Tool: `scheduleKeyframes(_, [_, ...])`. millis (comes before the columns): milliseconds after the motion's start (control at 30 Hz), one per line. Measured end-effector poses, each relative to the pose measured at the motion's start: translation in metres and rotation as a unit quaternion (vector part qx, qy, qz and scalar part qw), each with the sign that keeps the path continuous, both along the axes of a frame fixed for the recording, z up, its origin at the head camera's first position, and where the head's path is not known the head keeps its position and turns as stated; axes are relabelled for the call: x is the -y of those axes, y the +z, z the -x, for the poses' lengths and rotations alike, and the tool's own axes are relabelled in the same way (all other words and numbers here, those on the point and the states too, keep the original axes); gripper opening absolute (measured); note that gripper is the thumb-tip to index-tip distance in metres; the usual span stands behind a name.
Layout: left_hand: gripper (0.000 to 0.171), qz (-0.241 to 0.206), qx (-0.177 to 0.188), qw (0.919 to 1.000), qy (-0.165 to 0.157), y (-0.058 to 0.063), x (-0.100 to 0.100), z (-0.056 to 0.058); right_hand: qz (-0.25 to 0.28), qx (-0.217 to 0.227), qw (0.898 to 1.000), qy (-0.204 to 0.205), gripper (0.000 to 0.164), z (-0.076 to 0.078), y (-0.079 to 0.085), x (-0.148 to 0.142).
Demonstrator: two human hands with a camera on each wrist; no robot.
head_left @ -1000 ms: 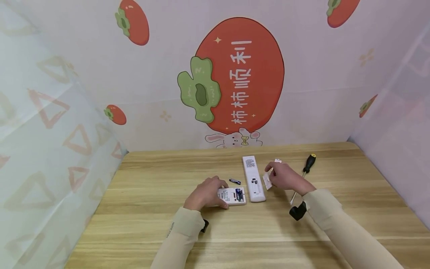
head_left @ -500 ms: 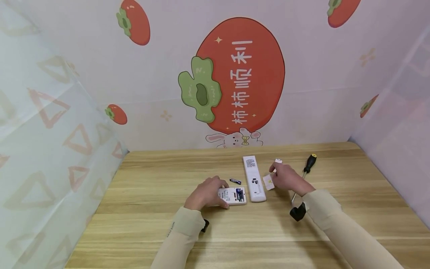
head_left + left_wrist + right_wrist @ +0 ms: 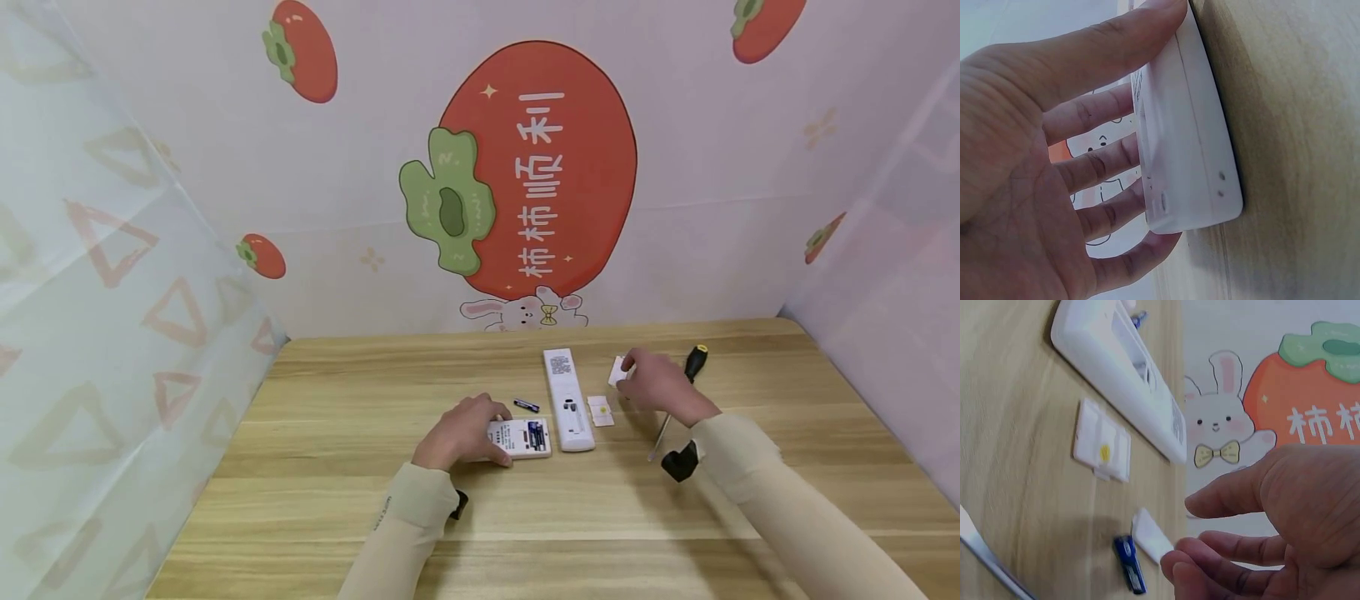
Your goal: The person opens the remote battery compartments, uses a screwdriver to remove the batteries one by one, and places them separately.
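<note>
My left hand (image 3: pixel 467 429) grips a short white remote control (image 3: pixel 527 438) across its sides, thumb near, fingers far. Its battery bay shows dark blue batteries; the hand hides its left end. Right of it lies a longer white remote control (image 3: pixel 567 400), back up, its battery bay uncovered. My right hand (image 3: pixel 660 383) hovers over a white battery cover (image 3: pixel 1150 536), thumb and fingers apart; whether a fingertip touches it I cannot tell. Beside that cover in the right wrist view lies a blue battery (image 3: pixel 1129 564). Another white cover (image 3: pixel 601 411) with a yellow spot lies near the long remote.
A loose dark battery (image 3: pixel 527 406) lies behind the short remote. A screwdriver (image 3: pixel 696 362) with a black and yellow handle lies right of my right hand, partly hidden by it. The wooden table (image 3: pixel 337 467) ends at a patterned backdrop (image 3: pixel 360 208).
My right hand has let go of the yellow-spotted cover, which now lies flat on the table. It has then moved away and right, to the farther cover. The left hand stays on the short remote.
</note>
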State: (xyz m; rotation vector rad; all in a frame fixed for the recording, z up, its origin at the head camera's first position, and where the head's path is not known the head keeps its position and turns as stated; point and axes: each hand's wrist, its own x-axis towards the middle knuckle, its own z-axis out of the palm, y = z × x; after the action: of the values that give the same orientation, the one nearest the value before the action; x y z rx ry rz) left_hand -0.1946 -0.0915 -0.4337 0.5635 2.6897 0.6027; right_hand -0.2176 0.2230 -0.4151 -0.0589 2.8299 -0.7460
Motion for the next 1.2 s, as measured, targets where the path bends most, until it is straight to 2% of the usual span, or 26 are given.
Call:
scheduleKeyframes(267, [0.058,0.001,0.005,1.0,0.003,0.001,-0.001,-0.002,-0.029,-0.042,0.998,-0.03,0.05,0.009,0.007,-0.033])
scheduleKeyframes(567, [0.058,0.002,0.003,1.0,0.0,0.001,-0.001,0.0,-0.075,-0.087,0.991,-0.063,0.067,0.016,0.0,-0.066])
scheduleKeyframes(800, [0.057,0.002,0.003,1.0,0.003,0.0,-0.001,0.0,-0.075,-0.032,0.992,-0.095,0.078,0.016,0.0,-0.079])
scheduleKeyframes(1033, [0.057,-0.001,0.004,1.0,0.006,0.002,0.0,-0.002,-0.045,0.025,0.996,-0.077,0.053,0.018,-0.007,-0.084])
scheduleKeyframes(1200, [0.057,0.001,0.001,1.0,0.005,0.002,0.0,-0.002,-0.032,0.057,0.994,-0.088,0.051,0.019,-0.011,-0.084])
